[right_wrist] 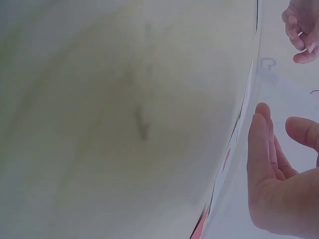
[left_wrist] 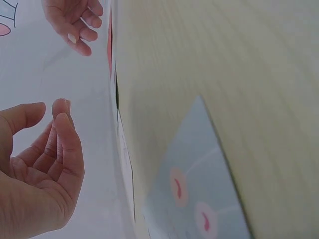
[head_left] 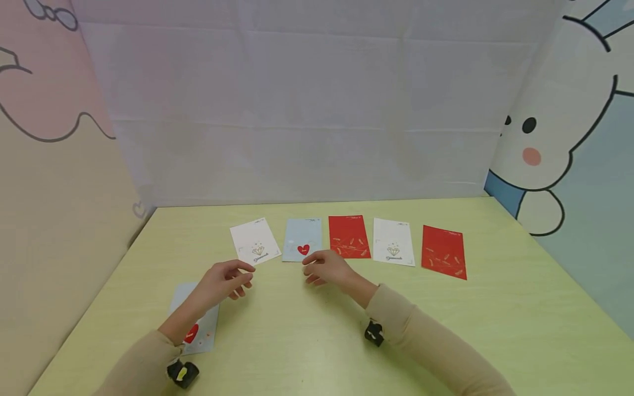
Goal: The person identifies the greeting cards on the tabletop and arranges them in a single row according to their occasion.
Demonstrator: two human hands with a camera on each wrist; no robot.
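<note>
My left hand (head_left: 225,281) hovers over the left part of the table, fingers loosely bent and holding nothing. Its fingertips come close to the lower edge of a white card with a diamond print (head_left: 253,235). Beneath that forearm lies a light blue card (head_left: 207,336) with a red heart, partly hidden by the wrist. My right hand (head_left: 326,268), also holding nothing, is just in front of another light blue card (head_left: 296,232) with a red heart. In the right wrist view the right hand's fingers (right_wrist: 259,149) are nearly straight, with the thumb apart.
Farther right in the same row lie a red card (head_left: 349,234), a second white diamond card (head_left: 393,235) and a tilted red card (head_left: 442,250). The pale yellow-green table (head_left: 317,352) ends at a white cloth (head_left: 317,110), with cartoon-printed walls either side.
</note>
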